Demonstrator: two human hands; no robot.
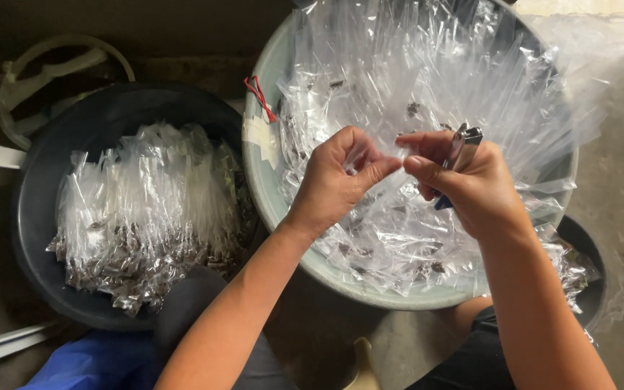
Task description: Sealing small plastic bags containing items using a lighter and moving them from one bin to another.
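Pale tub (269, 191) heaped with clear sachets, dark tub (34, 217) of filled ones to its left. Above the pale tub's near middle, left hand (337, 180) and right hand (464, 184) almost touching, fingertips pinching one clear sachet (397, 148) between them. Lighter (462, 148) clamped upright in the right fist, just right of the pinch.

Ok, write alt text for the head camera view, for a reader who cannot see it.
Two bare hands meet above a pale green basin heaped with clear plastic packets; the left hand pinches a bit of clear plastic, and the right hand grips a small metal tool. To the left, a dark basin holds packets with dark contents.
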